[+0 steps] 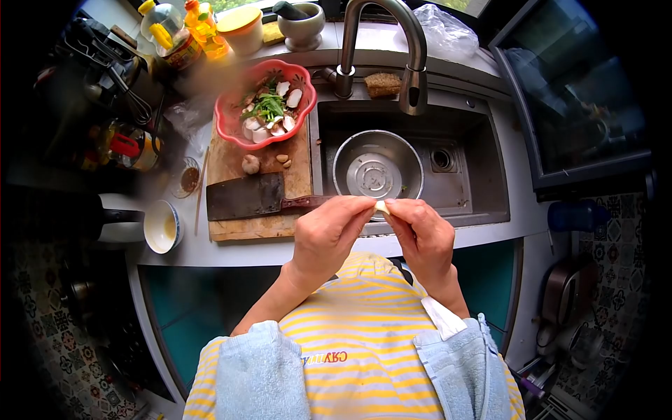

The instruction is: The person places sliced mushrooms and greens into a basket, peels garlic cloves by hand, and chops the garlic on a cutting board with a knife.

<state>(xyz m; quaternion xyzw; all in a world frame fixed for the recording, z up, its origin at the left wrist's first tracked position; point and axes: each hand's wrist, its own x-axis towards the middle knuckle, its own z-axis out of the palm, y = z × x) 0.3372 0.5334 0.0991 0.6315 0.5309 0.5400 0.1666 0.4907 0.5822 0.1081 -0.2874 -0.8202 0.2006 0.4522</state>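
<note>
Between my two hands, in front of the sink's near edge, is a small pale garlic clove (pixel 381 207). My left hand (pixel 329 227) pinches it from the left, and my right hand (pixel 423 227) pinches it from the right. Left of my hands, a cleaver (pixel 245 196) lies flat on the wooden cutting board (pixel 297 171), its handle partly behind my left hand. A garlic bulb (pixel 250 164) and loose cloves (pixel 283 159) rest above the blade. At the board's far end stands a red basket (pixel 222 126) with white pieces and green leaves.
A metal bowl (pixel 418 178) sits in the sink (pixel 483 154) under the faucet (pixel 416 77). Left of the board are a white bowl (pixel 162 227) and a small dish (pixel 189 178). Bottles (pixel 201 28) and a mortar (pixel 301 31) line the back ledge, with a sponge (pixel 383 85) behind the sink.
</note>
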